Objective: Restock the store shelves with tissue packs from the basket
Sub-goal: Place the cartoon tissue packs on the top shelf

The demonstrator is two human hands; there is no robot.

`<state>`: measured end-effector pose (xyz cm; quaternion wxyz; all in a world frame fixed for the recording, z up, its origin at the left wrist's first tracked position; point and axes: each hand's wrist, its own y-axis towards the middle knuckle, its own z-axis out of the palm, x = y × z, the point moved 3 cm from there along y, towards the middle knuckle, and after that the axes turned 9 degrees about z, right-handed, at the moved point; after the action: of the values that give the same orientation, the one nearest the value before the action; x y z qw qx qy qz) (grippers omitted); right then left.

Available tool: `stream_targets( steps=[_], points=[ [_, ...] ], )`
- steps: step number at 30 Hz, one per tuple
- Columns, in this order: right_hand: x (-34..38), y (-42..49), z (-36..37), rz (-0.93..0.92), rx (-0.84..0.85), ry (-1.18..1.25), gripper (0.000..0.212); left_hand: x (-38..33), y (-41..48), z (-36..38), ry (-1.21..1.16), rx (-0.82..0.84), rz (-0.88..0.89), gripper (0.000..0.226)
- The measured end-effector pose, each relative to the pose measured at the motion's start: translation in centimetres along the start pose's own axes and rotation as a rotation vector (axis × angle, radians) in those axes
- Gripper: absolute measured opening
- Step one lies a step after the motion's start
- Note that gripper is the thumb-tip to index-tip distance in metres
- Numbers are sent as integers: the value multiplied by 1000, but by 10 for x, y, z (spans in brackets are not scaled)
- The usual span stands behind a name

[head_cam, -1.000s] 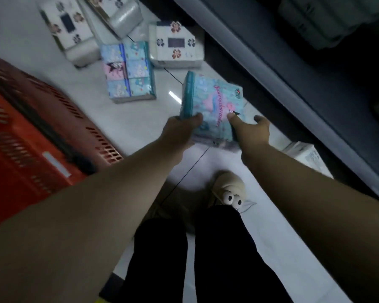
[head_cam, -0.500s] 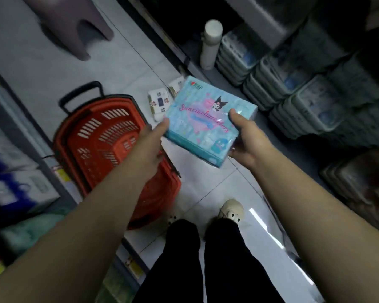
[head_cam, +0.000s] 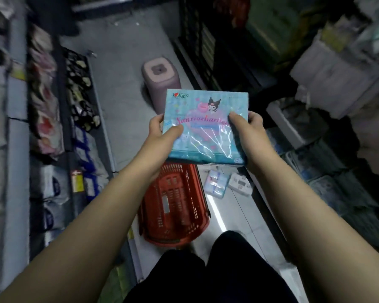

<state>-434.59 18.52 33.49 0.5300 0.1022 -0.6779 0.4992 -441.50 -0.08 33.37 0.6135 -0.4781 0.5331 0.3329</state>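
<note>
Our left hand [head_cam: 162,132] pinches the left edge of the blue tissue pack [head_cam: 206,119], thumb on top, our right hand [head_cam: 248,127] grips the opposite edge, and we hold it flat above the red basket [head_cam: 173,206], steadied both sides, probably bound for the shelves [head_cam: 337,73] at right.

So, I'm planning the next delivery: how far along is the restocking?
Done: the red basket looks emptied where visible. In hand: left hand and right hand grip one blue tissue pack, not yet shelved. Left: that pack, plus a light-blue pack and a white pack lying on the floor beside the basket.
</note>
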Motion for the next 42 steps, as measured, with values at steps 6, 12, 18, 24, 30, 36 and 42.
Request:
stream_targets(
  steps=[6,12,18,24,30,36,42],
  points=[
    [61,-20,70,-127,199,-133,38,-73,-8,-47,-17,-199,94,41],
    [123,-26,132,-249,446,-279,22,-129,-27,-79,-13,-462,210,41],
    [172,-58,195,-437,755,-390,13,-178,-66,-103,-9,-734,310,46],
    [182,-116,250,-473,1084,-410,11,-208,-134,-126,123,-998,370,51],
    [171,-204,288,-451,1380,-349,38,-230,-228,-134,184,-1400,372,85],
    [158,-296,317,-437,1570,-230,57,-256,-314,-145,331,-1646,430,50],
    [152,-396,339,-482,1740,-131,48,-290,-398,-162,564,-1808,438,39]
  ],
)
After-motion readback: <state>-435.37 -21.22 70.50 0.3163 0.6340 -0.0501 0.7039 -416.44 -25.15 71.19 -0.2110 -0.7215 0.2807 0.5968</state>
